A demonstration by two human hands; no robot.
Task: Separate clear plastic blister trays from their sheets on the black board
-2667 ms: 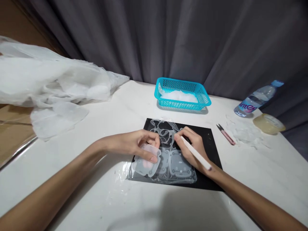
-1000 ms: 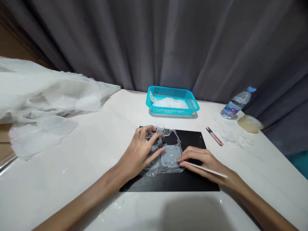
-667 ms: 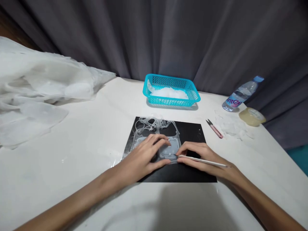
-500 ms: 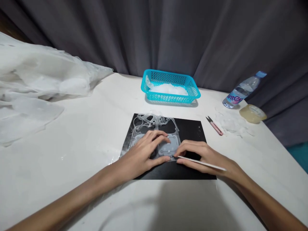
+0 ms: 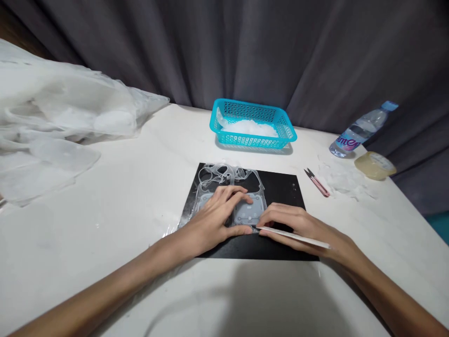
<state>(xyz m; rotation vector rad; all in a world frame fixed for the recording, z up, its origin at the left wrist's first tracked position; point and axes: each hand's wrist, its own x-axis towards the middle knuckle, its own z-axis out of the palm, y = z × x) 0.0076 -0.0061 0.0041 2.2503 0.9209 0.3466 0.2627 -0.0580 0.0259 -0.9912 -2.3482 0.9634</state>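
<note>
A translucent, rubbery-looking moulded sheet (image 5: 249, 213) with rounded panels and a tangle of loose strips at its far end lies on a black mat (image 5: 282, 192). My left hand (image 5: 217, 213) rests over it with fingers spread and bent, pressing it down, and hides the left panel in part. At the sheet's near right corner, my right hand (image 5: 294, 224) is closed on a slim white-handled tool (image 5: 298, 238). Its dark tip touches the sheet's near edge beside my left thumb. The exact kind of tool cannot be made out.
Behind the mat stands a turquoise basket (image 5: 252, 140) with white pieces inside. To the right lie pink thread snips (image 5: 317, 182), translucent scraps (image 5: 347, 180), a tape roll (image 5: 374, 166) and a water bottle (image 5: 363, 128). Translucent sheets (image 5: 63, 107) are heaped at the left.
The whole view has shifted slightly, so things appear a little further right. Both hands keep nearly the same place on the sheet, with the tool's tip still at its near edge.
</note>
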